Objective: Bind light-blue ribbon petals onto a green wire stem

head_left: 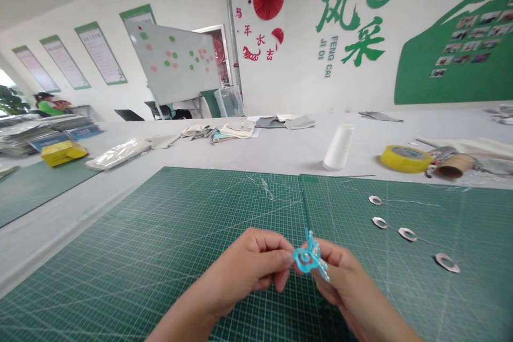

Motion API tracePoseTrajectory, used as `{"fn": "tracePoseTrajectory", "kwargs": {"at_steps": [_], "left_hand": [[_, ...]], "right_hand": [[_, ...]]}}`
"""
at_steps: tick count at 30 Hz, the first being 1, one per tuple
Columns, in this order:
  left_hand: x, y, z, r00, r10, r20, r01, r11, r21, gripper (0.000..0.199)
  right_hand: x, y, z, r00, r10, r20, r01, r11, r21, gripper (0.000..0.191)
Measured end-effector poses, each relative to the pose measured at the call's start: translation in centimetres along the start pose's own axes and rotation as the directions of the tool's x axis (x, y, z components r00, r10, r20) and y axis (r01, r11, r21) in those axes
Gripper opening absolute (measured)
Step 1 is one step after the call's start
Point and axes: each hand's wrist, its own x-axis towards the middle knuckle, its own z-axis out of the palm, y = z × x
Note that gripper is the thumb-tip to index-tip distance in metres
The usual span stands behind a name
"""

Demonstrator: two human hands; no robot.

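A small bright-blue ornament (pixel 305 259) with a swirl-shaped front and shiny, beaded-looking strands is held up over the green cutting mats. My right hand (pixel 340 272) grips it from the right, with the fingers partly behind it. At its left edge, the thumb and forefinger of my left hand (pixel 260 262) are pinched together, touching it. The exact point of that pinch is too small to make out. Beyond the hands, loose white thread (pixel 267 190) lies on the left cutting mat (pixel 192 208).
On the right mat (pixel 360 256) lie several pale rings, one a ring with thread (pixel 375 200). Behind stand a white thread cone (pixel 339 147), yellow tape roll (pixel 405 158) and cardboard tube (pixel 455 166). Fabric pieces (pixel 240 129) and a yellow box (pixel 63 153) lie farther left. A person (pixel 50 105) sits far left.
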Motion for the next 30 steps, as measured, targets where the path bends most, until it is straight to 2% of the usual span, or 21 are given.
{"fn": "tracePoseTrajectory", "kwargs": {"at_steps": [7,11,17,21,25,30], "left_hand": [[-0.4,-0.2,-0.1,0.990,0.007,0.143,-0.036,0.979,0.202,0.017],[-0.6,-0.1,0.1,0.986,-0.015,0.167,-0.040,0.946,0.322,0.018],[-0.5,-0.5,0.4,0.994,-0.068,0.085,0.016,0.866,0.500,0.019],[-0.3,-0.9,0.5,1.000,0.012,-0.015,-0.002,0.845,0.536,0.020],[0.1,-0.8,0.3,0.992,0.062,-0.112,0.005,0.857,0.515,0.019],[0.5,-0.3,0.0,0.977,0.138,-0.163,-0.063,0.917,0.394,0.015]], "right_hand": [[0.5,0.0,-0.8,0.998,0.030,0.048,-0.027,0.998,-0.060,0.036],[0.4,-1.4,-1.3,0.998,-0.038,0.054,0.049,0.972,-0.229,0.031],[-0.7,-3.4,-1.6,0.979,-0.122,0.165,0.182,0.887,-0.423,0.034],[-1.9,-4.0,-0.9,0.979,-0.168,0.116,0.204,0.800,-0.565,0.032],[-2.9,-4.2,-0.3,0.955,-0.291,0.058,0.258,0.716,-0.649,0.029],[-3.1,-3.9,-0.3,0.926,-0.367,0.089,0.316,0.623,-0.715,0.029]]}}
